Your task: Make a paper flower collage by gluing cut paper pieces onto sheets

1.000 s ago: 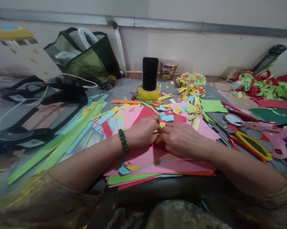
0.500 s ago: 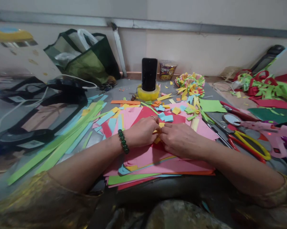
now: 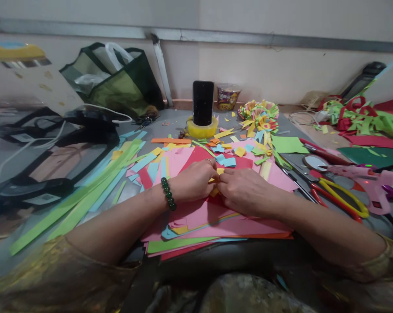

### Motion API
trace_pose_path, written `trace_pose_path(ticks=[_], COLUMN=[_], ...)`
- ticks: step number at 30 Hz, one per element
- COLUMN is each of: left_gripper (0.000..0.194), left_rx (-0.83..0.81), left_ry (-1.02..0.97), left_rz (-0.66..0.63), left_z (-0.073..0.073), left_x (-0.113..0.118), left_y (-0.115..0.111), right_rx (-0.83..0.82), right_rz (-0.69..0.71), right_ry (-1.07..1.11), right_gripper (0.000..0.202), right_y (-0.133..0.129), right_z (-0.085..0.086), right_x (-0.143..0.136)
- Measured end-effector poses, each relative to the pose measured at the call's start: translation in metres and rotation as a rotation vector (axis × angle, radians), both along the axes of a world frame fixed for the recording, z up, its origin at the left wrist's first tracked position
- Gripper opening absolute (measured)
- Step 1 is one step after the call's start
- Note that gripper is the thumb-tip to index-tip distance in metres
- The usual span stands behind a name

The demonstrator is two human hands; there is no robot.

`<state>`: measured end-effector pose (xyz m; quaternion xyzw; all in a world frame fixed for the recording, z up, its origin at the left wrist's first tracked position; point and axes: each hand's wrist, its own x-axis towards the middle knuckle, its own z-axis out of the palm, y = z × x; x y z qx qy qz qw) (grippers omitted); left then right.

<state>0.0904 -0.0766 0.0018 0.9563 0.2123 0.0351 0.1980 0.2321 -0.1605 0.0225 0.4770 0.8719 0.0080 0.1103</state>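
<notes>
My left hand (image 3: 196, 179) and my right hand (image 3: 243, 189) meet over a stack of coloured paper (image 3: 193, 213). Their fingers are closed on a small yellow piece of paper (image 3: 215, 191), which shows between and just below the fingertips. Most of that piece is hidden by the fingers. Beneath it lies a red sheet (image 3: 245, 162) on top of pink ones. Small blue paper pieces (image 3: 229, 162) rest just beyond my fingertips. A green bead bracelet (image 3: 168, 194) circles my left wrist, and a ring is on a left finger.
A phone (image 3: 203, 103) stands in a yellow tape roll (image 3: 201, 129) beyond the hands. Long green strips (image 3: 95, 187) lie left. Scissors (image 3: 344, 198) and a pink glue gun (image 3: 366, 178) lie right. A ruffled paper ball (image 3: 260, 114) and a food cup (image 3: 228, 96) sit at the back.
The whole view has shifted very slightly. Both hands stay together over the red sheet, with the yellow piece between their fingers.
</notes>
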Motion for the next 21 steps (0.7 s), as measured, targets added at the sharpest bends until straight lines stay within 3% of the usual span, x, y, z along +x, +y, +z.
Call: trace_pose_path(ticks=[21], left_gripper=[0.022], left_rx=[-0.031], left_ry=[-0.011], left_rz=[-0.006], left_z=[0.0020], left_x=[-0.0006], left_y=[0.0011], right_rx=[-0.052], right_rz=[-0.064], right_ry=[0.023], right_gripper=[0.022], right_y=[-0.0035], right_z=[0.0085], right_x=[-0.0017])
